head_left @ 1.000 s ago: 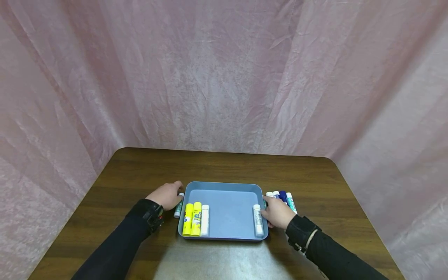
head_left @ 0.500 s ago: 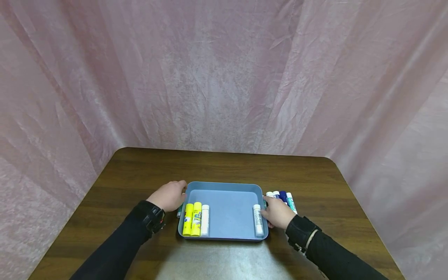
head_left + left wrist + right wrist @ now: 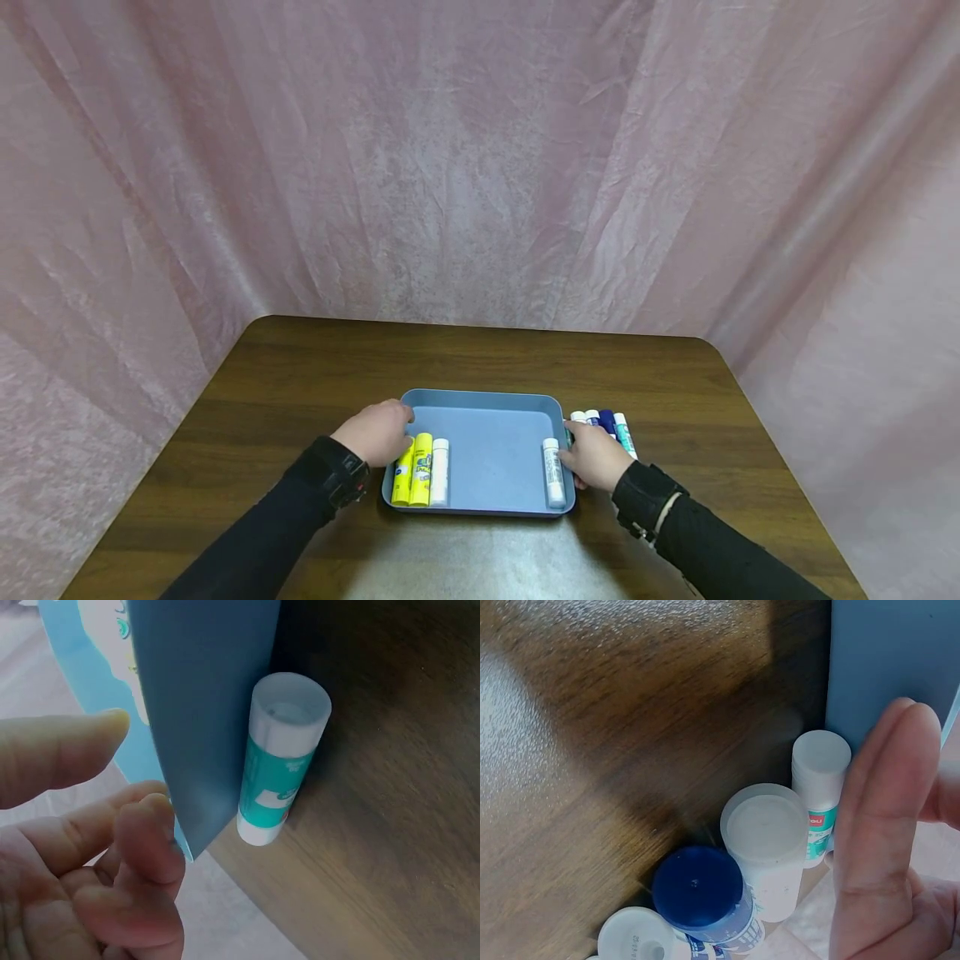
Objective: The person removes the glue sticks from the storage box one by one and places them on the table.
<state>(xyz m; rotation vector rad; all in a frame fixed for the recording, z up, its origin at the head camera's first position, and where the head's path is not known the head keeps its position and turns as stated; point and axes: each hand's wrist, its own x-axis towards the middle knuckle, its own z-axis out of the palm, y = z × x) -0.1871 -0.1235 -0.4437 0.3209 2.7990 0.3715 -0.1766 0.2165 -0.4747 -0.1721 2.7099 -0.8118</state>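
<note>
A blue-grey tray (image 3: pixel 491 462) lies on the wooden table. Inside it, at the left, are two yellow glue sticks (image 3: pixel 422 471) and a white glue stick (image 3: pixel 439 475); a labelled white glue stick (image 3: pixel 552 475) lies at its right end. My left hand (image 3: pixel 378 432) reaches over the left rim, thumb and fingers apart with nothing between them. Below it, a green-and-white glue stick (image 3: pixel 277 769) rests outside against the tray wall, hidden in the head view. At the right wall, my right hand (image 3: pixel 596 457) pinches the rim, with its fingers (image 3: pixel 889 802) along the outside.
Several more glue sticks lie beyond my right hand, among them a dark blue-capped one (image 3: pixel 701 889), a thick white one (image 3: pixel 769 832) and a green-labelled one (image 3: pixel 821 776) near the tray wall. A pink curtain (image 3: pixel 480 167) hangs behind the table (image 3: pixel 480 354).
My left hand has moved right, from above the green-and-white glue stick outside the tray to over its left rim. My right hand and the tray have stayed in place.
</note>
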